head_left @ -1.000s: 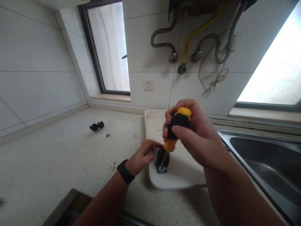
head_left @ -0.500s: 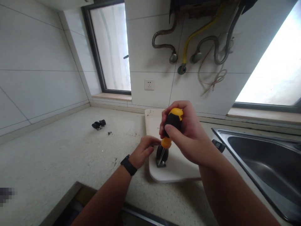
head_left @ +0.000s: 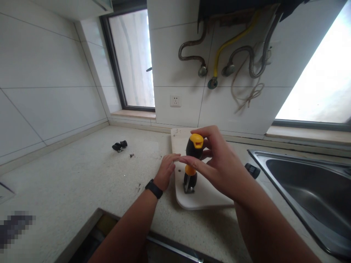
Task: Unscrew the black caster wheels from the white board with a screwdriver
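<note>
My right hand (head_left: 219, 164) is loosely around a yellow-and-black screwdriver (head_left: 195, 146), fingers behind the handle and thumb stretched across its front. The screwdriver stands nearly upright, its shaft reaching down to the metal plate of a black caster wheel (head_left: 192, 179). That caster rests near the front left corner of a white board (head_left: 211, 193). At the board's left edge, my left hand (head_left: 164, 171), with a black watch on its wrist, has its fingers stretched out toward the right thumb. Whether the left fingertips touch the thumb is unclear.
Black casters (head_left: 119, 146) lie on the counter at the left, with several small screws (head_left: 132, 156) close by. Another black caster (head_left: 252, 170) sits beside the steel sink (head_left: 301, 190) on the right. Pipes (head_left: 216, 54) hang on the back wall. An opening edge (head_left: 82, 233) cuts the counter in front.
My right hand has loosened from a full wrap around the handle, its thumb moving out to the left. The screwdriver stands more upright. My left hand has drawn slightly away from the caster.
</note>
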Motion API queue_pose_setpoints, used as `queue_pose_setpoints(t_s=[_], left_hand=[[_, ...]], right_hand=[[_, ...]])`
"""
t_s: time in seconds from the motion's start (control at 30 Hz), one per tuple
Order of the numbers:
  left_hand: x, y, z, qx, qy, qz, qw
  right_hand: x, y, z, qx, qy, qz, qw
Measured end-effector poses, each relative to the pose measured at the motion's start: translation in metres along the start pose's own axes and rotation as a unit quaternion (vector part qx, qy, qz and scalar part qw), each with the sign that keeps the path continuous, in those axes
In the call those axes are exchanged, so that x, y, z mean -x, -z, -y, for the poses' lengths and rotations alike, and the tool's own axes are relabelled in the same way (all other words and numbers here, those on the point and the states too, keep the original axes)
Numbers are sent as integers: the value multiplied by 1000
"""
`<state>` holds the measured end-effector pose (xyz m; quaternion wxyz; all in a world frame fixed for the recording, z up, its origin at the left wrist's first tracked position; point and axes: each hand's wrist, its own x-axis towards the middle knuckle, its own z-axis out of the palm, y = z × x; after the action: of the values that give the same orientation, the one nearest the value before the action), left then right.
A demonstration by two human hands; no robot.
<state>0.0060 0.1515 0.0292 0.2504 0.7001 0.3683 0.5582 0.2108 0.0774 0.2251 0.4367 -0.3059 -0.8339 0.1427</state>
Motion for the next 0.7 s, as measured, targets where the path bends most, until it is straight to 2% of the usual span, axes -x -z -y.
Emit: queue_pose_setpoints(t_s=[0.1, 0.23, 0.47, 0.6, 0.7], left_hand=[[2, 1, -8, -8, -22, -41, 999], [12, 3, -42, 21, 9, -102, 995], [25, 9, -111, 88, 51, 2, 995], [16, 10, -130, 72, 63, 46, 994], [9, 11, -136, 38, 67, 55, 996]], right_hand=[[-1, 1, 1, 13, 1, -24, 1000], [-5, 1, -5, -3, 2, -66, 998], [-9, 0, -15, -82, -14, -81, 993], [-9, 1, -13, -63, 3, -85, 994], [-9, 2, -9, -41, 22, -87, 995]])
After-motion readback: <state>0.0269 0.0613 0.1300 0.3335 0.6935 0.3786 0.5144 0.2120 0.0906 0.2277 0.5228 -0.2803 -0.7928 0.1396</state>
